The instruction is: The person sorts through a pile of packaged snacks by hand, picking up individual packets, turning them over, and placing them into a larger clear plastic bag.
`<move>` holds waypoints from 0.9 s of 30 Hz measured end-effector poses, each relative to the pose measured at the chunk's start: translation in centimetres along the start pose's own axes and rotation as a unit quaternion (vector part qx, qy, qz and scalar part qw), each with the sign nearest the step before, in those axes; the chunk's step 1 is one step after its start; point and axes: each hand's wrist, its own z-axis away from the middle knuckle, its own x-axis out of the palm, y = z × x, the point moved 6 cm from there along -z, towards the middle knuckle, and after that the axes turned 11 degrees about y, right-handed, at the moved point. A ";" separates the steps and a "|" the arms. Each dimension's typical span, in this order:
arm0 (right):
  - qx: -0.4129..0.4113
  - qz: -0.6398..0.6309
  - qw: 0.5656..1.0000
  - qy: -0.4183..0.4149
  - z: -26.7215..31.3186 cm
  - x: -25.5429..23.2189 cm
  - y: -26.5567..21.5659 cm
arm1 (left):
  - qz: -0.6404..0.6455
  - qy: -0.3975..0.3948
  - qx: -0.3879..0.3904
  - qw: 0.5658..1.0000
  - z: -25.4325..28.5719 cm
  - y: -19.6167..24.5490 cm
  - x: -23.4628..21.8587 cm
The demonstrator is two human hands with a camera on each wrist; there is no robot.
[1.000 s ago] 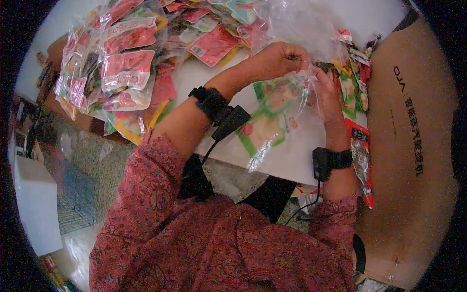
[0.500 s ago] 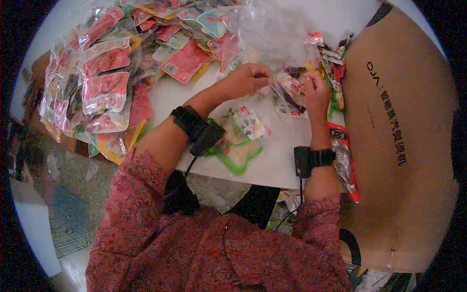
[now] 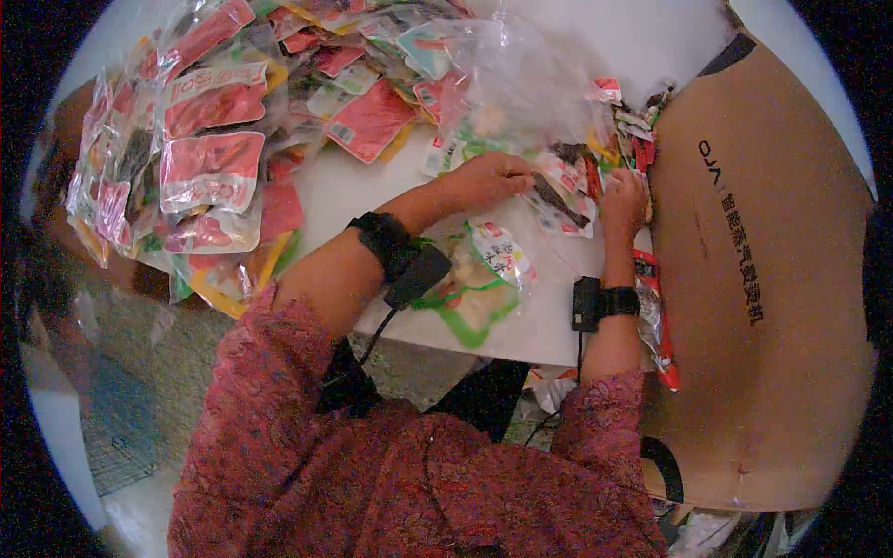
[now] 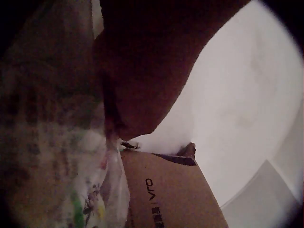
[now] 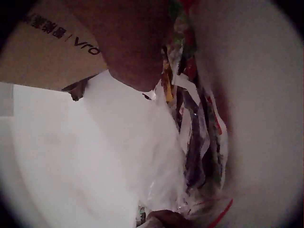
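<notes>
My left hand (image 3: 488, 181) pinches the edge of a clear plastic bag (image 3: 535, 246) over the white table (image 3: 358, 191). Within that bag lie green-edged packets (image 3: 474, 312) and a white label with red and black print (image 3: 504, 251). Just beyond the left fingertips is a clear packet with a dark strip (image 3: 563, 200). My right hand (image 3: 625, 200) has its fingers bent down at the row of small snack packets (image 3: 637, 130) along the carton; I cannot tell whether it grips one. In the right wrist view, these packets (image 5: 194, 137) stand close beside the hand.
A large heap of red-labelled packets (image 3: 212, 172) in clear plastic covers the table's left. Crumpled clear plastic (image 3: 521, 84) lies at the back. A tall brown carton (image 3: 772, 279) bounds the right side, with a red and silver packet (image 3: 656, 321) against it.
The hands, together at the bag's mouth a second ago, have moved apart. The right hand is now over the snack packets by the carton. The bag with the green-edged packets has come down onto the table.
</notes>
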 end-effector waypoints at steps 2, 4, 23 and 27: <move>-0.019 0.006 1.000 0.022 0.5 0.2 0.1 | -0.011 0.015 -0.028 0.999 0.2 -0.1 -0.1; -0.039 0.011 0.998 0.048 0.0 0.3 -0.3 | -0.031 0.010 -0.021 0.999 0.1 0.1 -0.2; -0.096 0.050 0.985 -0.136 -8.3 7.9 1.2 | -0.035 0.005 -0.008 0.999 0.1 0.0 -0.3; -0.080 0.017 0.972 -0.220 -6.6 5.6 0.6 | -0.061 0.000 -0.021 0.998 0.2 -0.4 0.0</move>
